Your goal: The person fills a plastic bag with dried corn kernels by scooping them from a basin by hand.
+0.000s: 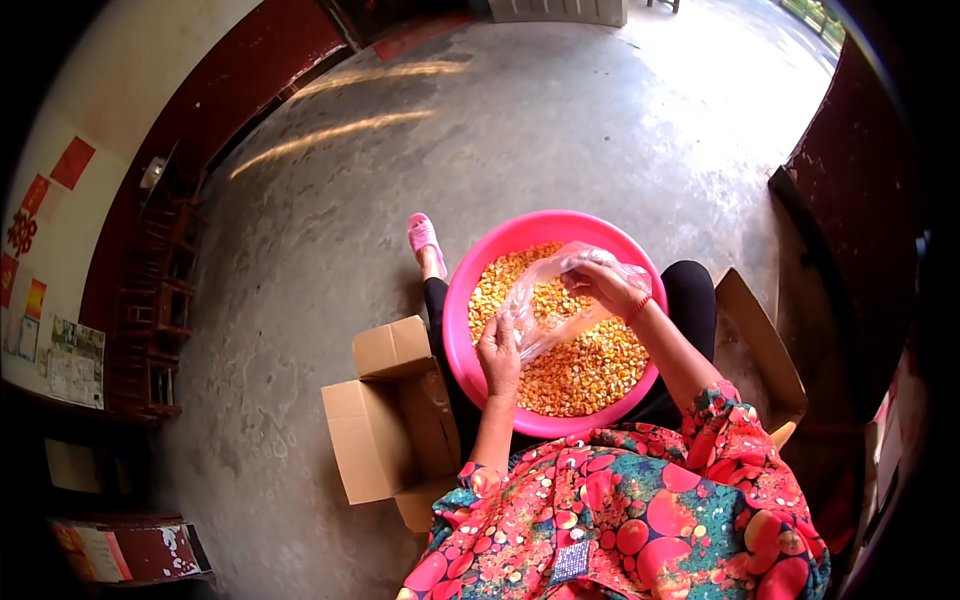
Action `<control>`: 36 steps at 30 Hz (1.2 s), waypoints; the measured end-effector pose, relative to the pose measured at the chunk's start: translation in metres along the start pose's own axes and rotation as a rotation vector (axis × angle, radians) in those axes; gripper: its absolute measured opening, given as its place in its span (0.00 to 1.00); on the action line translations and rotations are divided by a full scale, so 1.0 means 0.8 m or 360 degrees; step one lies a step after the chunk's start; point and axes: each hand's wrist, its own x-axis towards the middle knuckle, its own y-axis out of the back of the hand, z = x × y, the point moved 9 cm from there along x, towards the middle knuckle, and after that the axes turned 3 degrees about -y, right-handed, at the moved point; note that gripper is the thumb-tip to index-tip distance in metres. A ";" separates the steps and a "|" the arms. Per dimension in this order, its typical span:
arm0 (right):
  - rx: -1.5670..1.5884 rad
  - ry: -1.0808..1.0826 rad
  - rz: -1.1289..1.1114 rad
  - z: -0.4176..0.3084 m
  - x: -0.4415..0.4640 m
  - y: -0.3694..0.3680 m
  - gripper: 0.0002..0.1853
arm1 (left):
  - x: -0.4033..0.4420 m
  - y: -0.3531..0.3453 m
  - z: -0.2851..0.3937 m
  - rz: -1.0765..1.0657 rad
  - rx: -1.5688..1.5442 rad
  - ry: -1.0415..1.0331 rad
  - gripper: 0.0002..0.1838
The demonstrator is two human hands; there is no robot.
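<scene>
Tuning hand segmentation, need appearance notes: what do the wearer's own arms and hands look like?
The left hand and right hand are bare, without gloves. A thin red band circles the right wrist; none shows on the left. The left sleeve and right sleeve end well above the wrists, printed with red and pink rounds on teal.

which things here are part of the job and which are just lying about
In use:
- bag, held in the left hand and right hand
- basin, under the bag
- corn, in the basin

Seemingly just lying about:
- open box, left of the basin
- cardboard, on the right
- stools, by the wall
</scene>
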 end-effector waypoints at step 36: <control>-0.0037 -0.0731 -0.0052 0.142 -0.092 -0.066 0.11 | -0.001 0.000 -0.015 -0.0028 -0.0069 0.0115 0.15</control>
